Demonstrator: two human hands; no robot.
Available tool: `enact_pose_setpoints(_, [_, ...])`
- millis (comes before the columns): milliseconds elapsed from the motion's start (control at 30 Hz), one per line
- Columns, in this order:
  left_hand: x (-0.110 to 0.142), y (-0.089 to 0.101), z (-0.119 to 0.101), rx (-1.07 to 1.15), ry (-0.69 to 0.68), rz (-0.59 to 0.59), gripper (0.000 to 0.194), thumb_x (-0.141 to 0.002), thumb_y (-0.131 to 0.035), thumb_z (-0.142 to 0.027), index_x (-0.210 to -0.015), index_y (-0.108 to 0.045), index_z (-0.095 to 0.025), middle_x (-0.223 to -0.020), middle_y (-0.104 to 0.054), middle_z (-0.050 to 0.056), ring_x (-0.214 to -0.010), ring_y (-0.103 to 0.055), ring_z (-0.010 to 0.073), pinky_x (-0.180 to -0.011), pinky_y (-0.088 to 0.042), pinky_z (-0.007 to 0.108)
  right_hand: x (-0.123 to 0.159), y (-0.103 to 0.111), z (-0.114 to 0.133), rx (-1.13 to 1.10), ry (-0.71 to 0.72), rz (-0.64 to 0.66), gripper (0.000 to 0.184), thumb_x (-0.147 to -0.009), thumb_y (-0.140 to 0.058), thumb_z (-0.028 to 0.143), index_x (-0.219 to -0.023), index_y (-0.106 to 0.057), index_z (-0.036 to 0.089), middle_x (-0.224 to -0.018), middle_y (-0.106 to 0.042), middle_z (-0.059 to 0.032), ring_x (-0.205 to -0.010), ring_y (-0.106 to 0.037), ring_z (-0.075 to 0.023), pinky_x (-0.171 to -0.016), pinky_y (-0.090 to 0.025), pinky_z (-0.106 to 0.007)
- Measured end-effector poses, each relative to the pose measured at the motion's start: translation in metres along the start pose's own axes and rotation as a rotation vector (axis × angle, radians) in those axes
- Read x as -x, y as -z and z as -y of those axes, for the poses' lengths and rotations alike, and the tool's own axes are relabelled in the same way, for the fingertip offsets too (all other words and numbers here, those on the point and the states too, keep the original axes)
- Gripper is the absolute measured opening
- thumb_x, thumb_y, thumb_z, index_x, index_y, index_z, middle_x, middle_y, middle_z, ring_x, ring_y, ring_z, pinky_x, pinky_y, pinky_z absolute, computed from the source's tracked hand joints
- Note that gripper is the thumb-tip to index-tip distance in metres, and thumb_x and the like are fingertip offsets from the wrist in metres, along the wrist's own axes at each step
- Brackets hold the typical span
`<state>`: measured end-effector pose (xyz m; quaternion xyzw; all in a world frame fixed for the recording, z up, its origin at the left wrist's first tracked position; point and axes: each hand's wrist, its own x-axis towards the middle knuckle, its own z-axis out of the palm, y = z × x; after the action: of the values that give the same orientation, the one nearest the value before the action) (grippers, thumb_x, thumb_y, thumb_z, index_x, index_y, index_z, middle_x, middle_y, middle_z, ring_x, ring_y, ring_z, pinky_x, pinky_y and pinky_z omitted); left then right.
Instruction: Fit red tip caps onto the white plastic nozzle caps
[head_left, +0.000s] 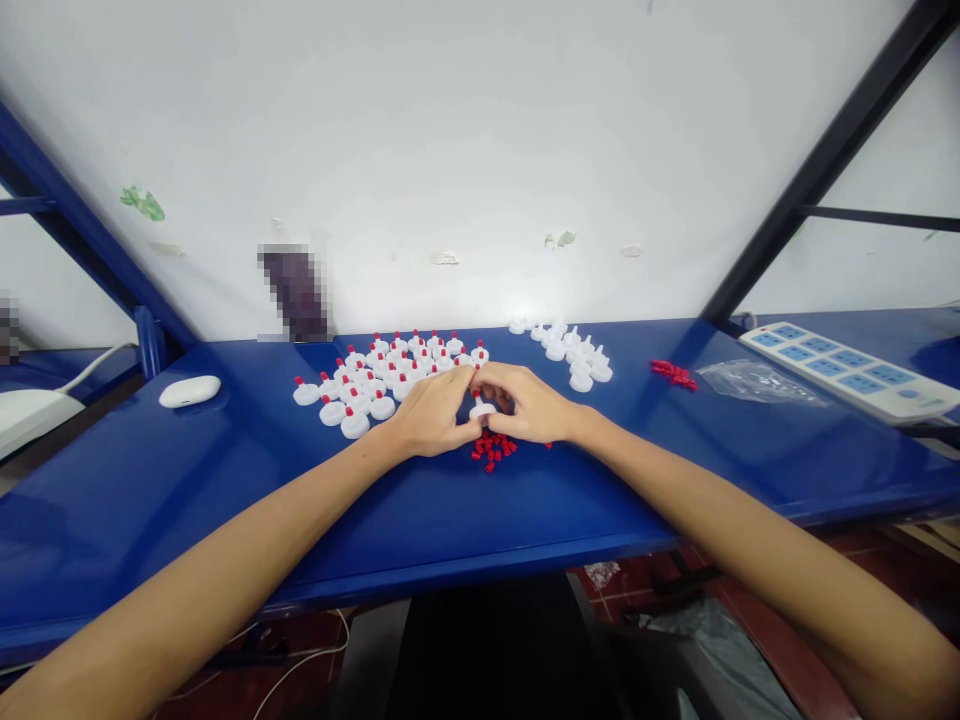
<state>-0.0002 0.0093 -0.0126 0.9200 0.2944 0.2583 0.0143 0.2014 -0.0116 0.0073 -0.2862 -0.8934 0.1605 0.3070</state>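
Note:
Between my two hands, just above the blue table (420, 515), is a white nozzle cap (481, 409) with a red tip on its spout. My left hand (433, 412) has its thumb and fingers closed around the cap's left side. From the other side, my right hand (531, 402) pinches the same cap with curled fingers. Small red tip caps (491, 452) lie in a loose pile right below the hands. To the left stand several white nozzle caps with red tips (382, 405). Behind my right hand is a group of white nozzle caps without red tips (580, 378).
Farther right lie a cluster of red pieces (673, 375), a clear plastic bag (765, 383) and a white power strip with blue sockets (855, 372). A white earbud case (190, 391) sits at left. The white wall (480, 150) rises behind the table.

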Motion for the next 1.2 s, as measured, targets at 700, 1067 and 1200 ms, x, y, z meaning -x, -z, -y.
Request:
enact_pose_setpoints(700, [0.001, -0.002, 0.005, 0.005, -0.038, -0.008, 0.031, -0.087, -0.046, -0.049, -0.098, -0.040, -0.020, -0.090, -0.063, 0.008, -0.075, -0.061, 0.0253, -0.066, -0.047, 0.037, 0.000, 0.000, 0.003, -0.108, -0.075, -0.004, 0.030, -0.069, -0.063, 0.017, -0.097, -0.054, 0.020, -0.076, -0.055, 0.0048, -0.058, -0.047, -0.0097, -0.058, -0.040, -0.023])
enact_pose_setpoints(1067, [0.000, -0.006, 0.004, 0.031, -0.169, -0.052, 0.050, -0.093, -0.023, -0.067, -0.091, -0.041, -0.020, -0.087, -0.059, 0.011, -0.076, -0.056, 0.0254, -0.069, -0.049, 0.040, 0.000, -0.002, 0.016, -0.254, -0.152, -0.045, 0.023, -0.061, -0.063, 0.012, -0.080, -0.051, 0.020, -0.060, -0.046, 0.0085, -0.052, -0.041, -0.0078, -0.051, -0.035, -0.023])
enact_pose_setpoints(1200, [0.001, -0.006, 0.004, 0.030, -0.173, -0.069, 0.046, -0.092, -0.026, -0.064, -0.090, -0.040, -0.020, -0.086, -0.058, 0.010, -0.074, -0.055, 0.0251, -0.068, -0.048, 0.039, 0.000, -0.005, 0.014, -0.314, -0.172, -0.037, 0.025, -0.062, -0.063, 0.012, -0.084, -0.053, 0.019, -0.067, -0.054, 0.0061, -0.053, -0.050, -0.0085, -0.054, -0.043, -0.023])
